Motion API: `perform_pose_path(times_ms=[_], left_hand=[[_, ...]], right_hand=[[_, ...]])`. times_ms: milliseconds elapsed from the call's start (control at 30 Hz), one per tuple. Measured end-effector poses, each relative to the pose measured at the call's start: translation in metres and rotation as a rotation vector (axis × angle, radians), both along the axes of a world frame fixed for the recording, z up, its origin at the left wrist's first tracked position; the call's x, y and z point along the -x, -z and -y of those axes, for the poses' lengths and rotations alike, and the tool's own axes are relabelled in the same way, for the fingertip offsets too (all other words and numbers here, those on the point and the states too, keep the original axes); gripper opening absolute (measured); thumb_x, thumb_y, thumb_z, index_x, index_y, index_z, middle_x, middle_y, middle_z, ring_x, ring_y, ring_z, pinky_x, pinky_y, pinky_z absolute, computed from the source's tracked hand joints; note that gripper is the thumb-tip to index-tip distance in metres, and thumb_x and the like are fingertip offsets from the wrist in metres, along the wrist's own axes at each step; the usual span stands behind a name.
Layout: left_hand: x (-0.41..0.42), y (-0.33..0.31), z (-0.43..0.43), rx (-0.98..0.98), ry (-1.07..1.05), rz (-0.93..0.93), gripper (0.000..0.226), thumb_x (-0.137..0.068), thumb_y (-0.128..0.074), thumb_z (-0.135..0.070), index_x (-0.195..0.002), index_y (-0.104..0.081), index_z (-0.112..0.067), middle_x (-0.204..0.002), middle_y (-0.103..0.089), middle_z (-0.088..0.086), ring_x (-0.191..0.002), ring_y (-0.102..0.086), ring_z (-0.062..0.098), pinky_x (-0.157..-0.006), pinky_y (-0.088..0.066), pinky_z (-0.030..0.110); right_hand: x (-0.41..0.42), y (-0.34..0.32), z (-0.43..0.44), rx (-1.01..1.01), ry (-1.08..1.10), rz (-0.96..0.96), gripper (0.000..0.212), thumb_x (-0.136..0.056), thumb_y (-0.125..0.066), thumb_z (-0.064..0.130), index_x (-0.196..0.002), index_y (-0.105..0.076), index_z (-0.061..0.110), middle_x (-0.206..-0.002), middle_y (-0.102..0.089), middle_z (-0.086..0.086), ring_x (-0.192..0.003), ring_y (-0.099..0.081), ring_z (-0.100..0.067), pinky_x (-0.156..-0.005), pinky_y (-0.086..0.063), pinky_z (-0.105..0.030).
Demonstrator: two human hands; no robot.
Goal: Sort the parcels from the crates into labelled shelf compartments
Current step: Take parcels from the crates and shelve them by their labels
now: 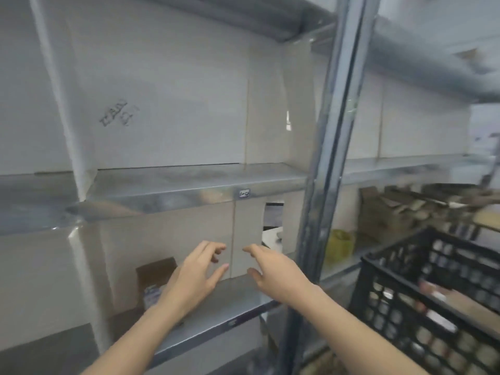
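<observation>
Both my hands reach into a lower compartment of the metal shelf (221,307). My left hand (197,272) hovers with its fingers spread and loosely bent, holding nothing. My right hand (270,269) is beside it, fingers also relaxed and empty. A brown cardboard parcel (154,280) with a white label stands in the compartment just left of my left wrist. A black plastic crate (433,301) with parcels inside sits at the lower right. A small label (244,193) is stuck on the front edge of the shelf board above.
Cardboard dividers (246,239) line the back of the compartments. A grey steel upright (324,185) separates this bay from the right bay, where a yellow packet (339,246) and several brown cartons (384,212) lie. The upper shelf board (167,185) holds nothing visible.
</observation>
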State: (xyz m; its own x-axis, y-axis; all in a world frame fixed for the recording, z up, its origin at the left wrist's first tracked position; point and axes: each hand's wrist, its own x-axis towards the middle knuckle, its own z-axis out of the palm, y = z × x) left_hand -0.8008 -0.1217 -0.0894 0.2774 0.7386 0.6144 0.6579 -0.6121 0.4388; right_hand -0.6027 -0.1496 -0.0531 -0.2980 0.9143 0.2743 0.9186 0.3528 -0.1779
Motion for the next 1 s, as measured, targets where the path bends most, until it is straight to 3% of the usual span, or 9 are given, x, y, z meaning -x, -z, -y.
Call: perform_pose_path(times_ms=[133,267,400,567,767,1000], left_hand=[[-0.079,-0.03,0.001,-0.02,0.234,-0.05,0.036,-0.086,-0.07,-0.024,-0.119,-0.06,-0.018,-0.102,-0.056,-0.008,-0.087,-0.057,-0.001,-0.079,-0.051,0.03],[-0.173,-0.049,0.009,-0.017,0.413,-0.062,0.036,-0.087,-0.071,-0.023,-0.121,-0.058,-0.02,-0.104,-0.056,-0.008,-0.088,-0.061,0.005,-0.081,-0.053,0.036],[-0.266,-0.063,0.017,-0.02,0.539,-0.049,0.038,-0.089,-0.069,-0.025,-0.124,-0.055,-0.02,-0.108,-0.056,-0.009,-0.091,-0.059,0.007,-0.085,-0.052,0.033],[-0.37,-0.074,0.015,-0.014,0.628,-0.023,0.039,-0.09,-0.067,-0.026,-0.126,-0.055,-0.018,-0.111,-0.055,-0.006,-0.091,-0.059,0.009,-0.087,-0.053,0.039],[-0.46,-0.086,0.004,0.0,0.654,-0.061,0.04,-0.093,-0.063,-0.03,-0.13,-0.052,-0.019,-0.118,-0.054,-0.004,-0.092,-0.057,0.006,-0.088,-0.053,0.035],[-0.532,-0.062,-0.027,0.053,0.717,-0.218,0.045,-0.094,-0.061,-0.034,-0.135,-0.046,-0.023,-0.13,-0.05,-0.006,-0.108,-0.057,0.01,-0.093,-0.052,0.034]], right_hand=[[-0.086,-0.028,0.072,-0.059,0.211,-0.018,0.042,-0.097,-0.049,0.028,-0.137,-0.041,0.022,-0.131,-0.054,0.0,-0.115,-0.055,-0.024,-0.094,-0.045,-0.036],[-0.173,-0.044,0.133,-0.088,0.424,-0.02,0.04,-0.096,-0.05,0.028,-0.135,-0.044,0.021,-0.128,-0.055,-0.001,-0.116,-0.054,-0.023,-0.093,-0.045,-0.036],[-0.244,-0.056,0.168,-0.117,0.611,-0.065,0.04,-0.097,-0.051,0.031,-0.135,-0.043,0.024,-0.128,-0.056,0.003,-0.111,-0.057,-0.017,-0.09,-0.049,-0.033],[-0.321,-0.066,0.175,-0.156,0.75,-0.103,0.04,-0.096,-0.053,0.028,-0.136,-0.044,0.023,-0.128,-0.058,0.001,-0.108,-0.058,-0.016,-0.092,-0.051,-0.035],[-0.389,-0.067,0.16,-0.169,0.821,-0.14,0.041,-0.096,-0.054,0.028,-0.136,-0.044,0.022,-0.13,-0.057,0.0,-0.112,-0.057,-0.016,-0.091,-0.048,-0.03],[-0.446,-0.041,0.129,-0.102,0.921,-0.166,0.044,-0.095,-0.056,0.028,-0.137,-0.043,0.021,-0.131,-0.057,0.0,-0.115,-0.057,-0.017,-0.091,-0.048,-0.029]])
